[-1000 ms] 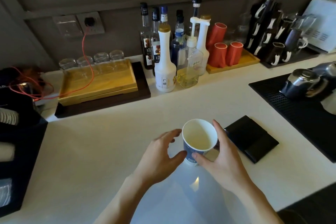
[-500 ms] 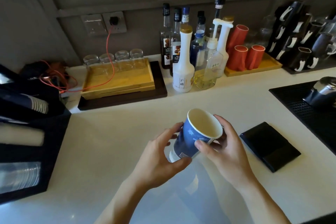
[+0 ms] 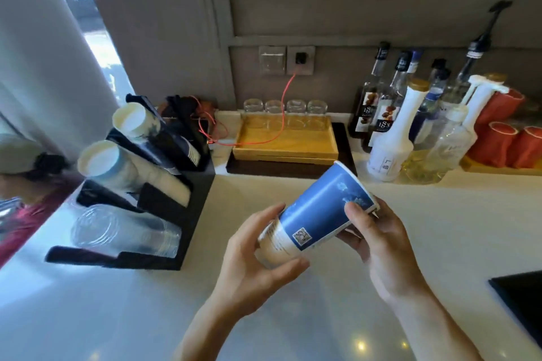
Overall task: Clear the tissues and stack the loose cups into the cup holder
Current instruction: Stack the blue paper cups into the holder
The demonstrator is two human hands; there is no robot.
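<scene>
**Blue cup held tipped in both hands, lined up for the holder**

Position of the item. The blue paper cup [image 3: 318, 211] is clear of the desk [image 3: 440, 228], carried in the air near the middle of the scene, to the right of the black cup holder [image 3: 193, 202] and well apart from it.

State of the hands. The left hand [image 3: 258, 267] is curled around the narrow white base end, thumb underneath and fingers over the top. The right hand [image 3: 378, 243] pinches the wide end near the rim, thumb pressed on the blue wall. Both are closed on the cup; neither is spread.

Orientation. The cup lies tilted, not upright. Its long axis runs from near-left to far-right, rising toward the far end. The mouth points up and to the far right; the base points down and to the near left, roughly toward the holder side.

Reason for the hold, as judged. The holder's slots slope, and the stacks already in it, the white paper cups [image 3: 129, 138] above and the clear plastic cups [image 3: 123, 231] below, lie on their sides. A two-handed grip at either end suits turning the cup to match that slope before nesting it. Which slot it belongs to cannot be settled from this view.

Other findings. No tissues are visible on the desk.
</scene>
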